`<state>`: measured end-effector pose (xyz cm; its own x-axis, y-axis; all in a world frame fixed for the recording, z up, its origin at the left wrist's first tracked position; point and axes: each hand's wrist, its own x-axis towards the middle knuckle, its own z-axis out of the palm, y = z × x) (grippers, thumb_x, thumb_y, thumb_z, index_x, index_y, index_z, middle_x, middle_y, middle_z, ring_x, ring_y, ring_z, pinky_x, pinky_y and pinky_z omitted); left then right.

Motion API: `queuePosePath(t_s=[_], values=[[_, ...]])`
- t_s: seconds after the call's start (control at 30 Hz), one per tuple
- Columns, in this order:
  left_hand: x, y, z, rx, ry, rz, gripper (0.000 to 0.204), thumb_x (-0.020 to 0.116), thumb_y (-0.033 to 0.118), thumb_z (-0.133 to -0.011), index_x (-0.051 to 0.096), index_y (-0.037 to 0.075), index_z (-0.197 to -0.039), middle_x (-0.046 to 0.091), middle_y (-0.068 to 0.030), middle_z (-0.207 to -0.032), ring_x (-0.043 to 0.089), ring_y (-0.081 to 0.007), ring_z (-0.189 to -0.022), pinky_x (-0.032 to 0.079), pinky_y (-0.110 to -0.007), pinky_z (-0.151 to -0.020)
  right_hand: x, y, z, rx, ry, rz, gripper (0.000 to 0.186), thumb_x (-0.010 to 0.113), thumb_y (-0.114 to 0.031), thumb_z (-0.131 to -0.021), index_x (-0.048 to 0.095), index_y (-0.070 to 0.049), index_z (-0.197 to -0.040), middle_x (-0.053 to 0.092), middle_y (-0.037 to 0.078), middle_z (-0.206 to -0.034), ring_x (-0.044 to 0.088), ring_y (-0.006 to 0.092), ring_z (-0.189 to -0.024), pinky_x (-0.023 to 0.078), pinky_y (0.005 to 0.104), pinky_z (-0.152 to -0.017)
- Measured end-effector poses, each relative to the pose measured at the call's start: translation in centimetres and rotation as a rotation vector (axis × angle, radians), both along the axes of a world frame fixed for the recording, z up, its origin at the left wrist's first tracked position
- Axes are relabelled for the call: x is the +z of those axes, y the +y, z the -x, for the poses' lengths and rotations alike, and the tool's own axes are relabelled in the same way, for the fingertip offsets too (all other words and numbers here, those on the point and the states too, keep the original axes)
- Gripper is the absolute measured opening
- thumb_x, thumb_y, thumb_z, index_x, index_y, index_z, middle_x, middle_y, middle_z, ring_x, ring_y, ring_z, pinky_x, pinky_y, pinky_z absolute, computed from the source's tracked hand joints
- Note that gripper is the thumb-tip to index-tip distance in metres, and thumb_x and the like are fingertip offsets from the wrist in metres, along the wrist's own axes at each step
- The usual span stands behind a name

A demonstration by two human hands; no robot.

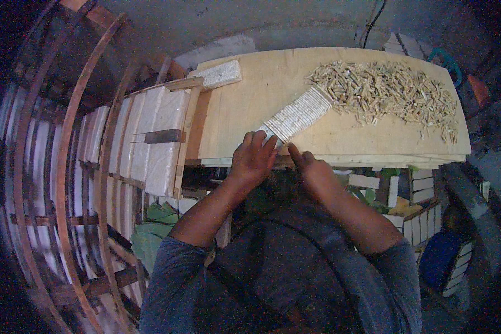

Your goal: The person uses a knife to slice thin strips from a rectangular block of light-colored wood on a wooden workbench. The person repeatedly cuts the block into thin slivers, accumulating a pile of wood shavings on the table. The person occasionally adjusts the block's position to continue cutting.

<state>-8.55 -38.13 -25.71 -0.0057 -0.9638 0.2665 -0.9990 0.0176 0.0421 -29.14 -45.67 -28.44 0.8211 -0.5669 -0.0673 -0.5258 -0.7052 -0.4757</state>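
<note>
A long white block (301,116), its top covered with close crosswise rows, lies slantwise on a pale wooden board (261,72). Its near end is under the fingers of my left hand (253,158), which grip it there. My right hand (312,170) is at the near right corner of the same end. Its fingers are curled, with the index finger and thumb toward the corner; anything pinched between them is too small to make out. A spread heap of short, pale brown stick-like pieces (389,92) touches the block's far end.
Another white block (221,74) lies at the board's back left. Left of the board stand wrapped white slabs (161,125) in a wooden frame. Curved wooden slats (67,150) rise farther left. Green leaves (156,225) and white-barred pieces (423,186) are below the board's front edge.
</note>
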Motion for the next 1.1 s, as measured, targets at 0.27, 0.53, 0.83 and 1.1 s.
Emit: queuePosePath(t_s=[0.27, 0.53, 0.83, 1.1], values=[[-0.1, -0.1, -0.4, 0.042, 0.010, -0.052, 0.037, 0.074, 0.026, -0.092, 0.065, 0.013, -0.125, 0.059, -0.0103, -0.115, 0.060, -0.0318, -0.110, 0.061, -0.047, -0.080, -1.7, -0.1, 0.2, -0.041, 0.050, -0.109, 0.080, 0.054, -0.005, -0.095, 0.024, -0.019, -0.168, 0.064, 0.030, -0.116, 0.071, 0.0478, -0.088, 0.058, 0.0569, -0.078], [0.5, -0.1, -0.5, 0.027, 0.014, -0.101, 0.038, 0.073, 0.027, -0.091, 0.066, 0.012, -0.126, 0.060, -0.0108, -0.117, 0.060, -0.0331, -0.112, 0.062, -0.047, -0.082, 1.5, 1.0, 2.0, -0.059, 0.000, -0.109, 0.086, 0.057, -0.003, -0.092, 0.022, -0.019, -0.168, 0.063, 0.030, -0.112, 0.070, 0.0495, -0.084, 0.058, 0.0584, -0.074], [0.4, 0.4, -0.2, -0.041, 0.087, -0.005, 0.036, 0.075, 0.020, -0.089, 0.065, 0.011, -0.122, 0.057, -0.0120, -0.114, 0.059, -0.0344, -0.108, 0.061, -0.047, -0.074, -0.2, 0.7, 0.9, 0.014, -0.146, -0.031, 0.085, 0.055, -0.003, -0.092, 0.019, -0.015, -0.168, 0.063, 0.030, -0.112, 0.070, 0.0497, -0.087, 0.058, 0.0570, -0.072], [-0.3, 0.7, -0.7, 0.000, 0.079, -0.035, 0.039, 0.076, 0.024, -0.090, 0.064, 0.008, -0.123, 0.057, -0.0150, -0.117, 0.059, -0.0377, -0.111, 0.060, -0.048, -0.081, -1.4, -0.1, -1.7, -0.013, 0.016, -0.113, 0.077, 0.057, -0.014, -0.096, 0.026, -0.015, -0.167, 0.064, 0.029, -0.113, 0.071, 0.0467, -0.087, 0.059, 0.0551, -0.074]])
